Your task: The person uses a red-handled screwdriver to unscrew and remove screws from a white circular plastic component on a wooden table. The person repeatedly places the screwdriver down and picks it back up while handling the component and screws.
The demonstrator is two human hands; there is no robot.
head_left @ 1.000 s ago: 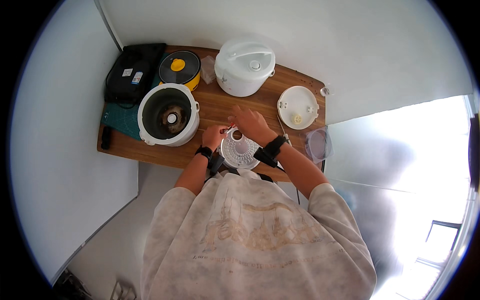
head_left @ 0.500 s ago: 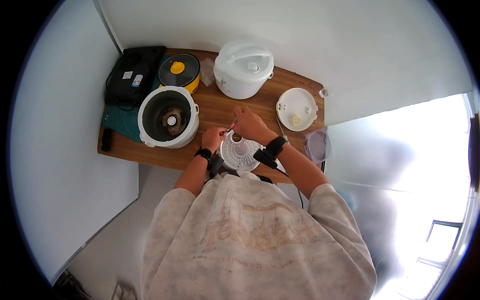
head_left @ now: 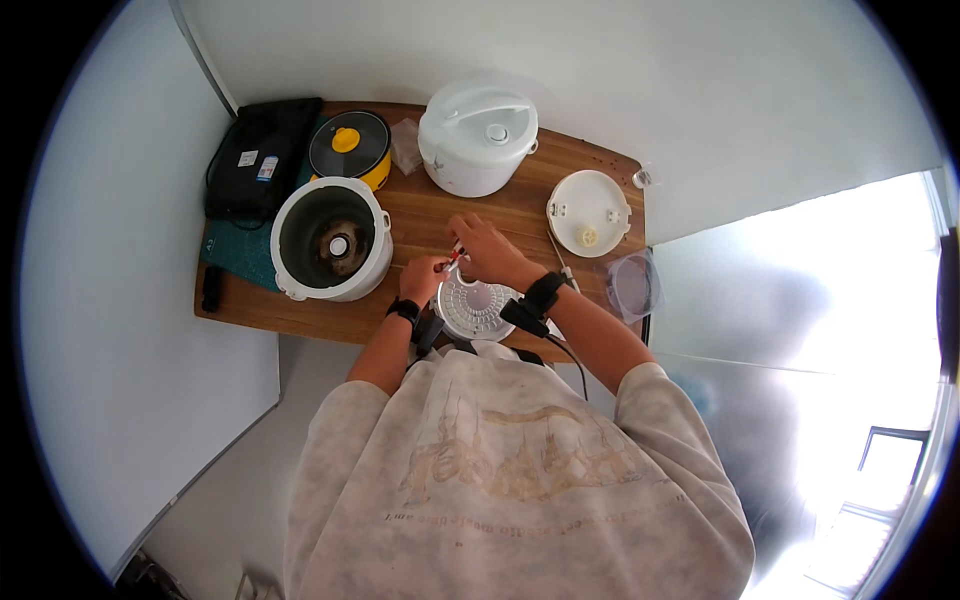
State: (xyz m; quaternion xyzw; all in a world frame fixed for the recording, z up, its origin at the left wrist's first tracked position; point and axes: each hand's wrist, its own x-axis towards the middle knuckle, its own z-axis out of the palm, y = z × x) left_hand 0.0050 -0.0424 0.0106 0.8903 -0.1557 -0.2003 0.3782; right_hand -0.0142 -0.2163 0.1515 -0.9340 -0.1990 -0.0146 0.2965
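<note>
My left hand [head_left: 422, 279] and my right hand [head_left: 487, 253] are close together near the front middle of the table. Between their fingers is a slim red and pale object [head_left: 457, 253] with a dark part. It is too small to name, and the fingers of both hands are closed at it. Just below the hands lies a round silvery disc [head_left: 480, 310] with a pattern of rings and a dark gap at its upper edge. My right wrist is above its right side. A white rice cooker body [head_left: 377, 262] stands open left of my left hand, its dark inside showing a round white-centred part.
A closed white rice cooker [head_left: 470, 165] stands at the back. Right of it lies a round white cover [head_left: 590, 200], with a clear plastic container [head_left: 634, 285] nearer me. A yellow pot [head_left: 378, 177] with a dark lid and a black bag [head_left: 250, 185] are on the left.
My right hand has turned slightly and more of the slim red object shows between the hands. The whole view has shifted a little.
</note>
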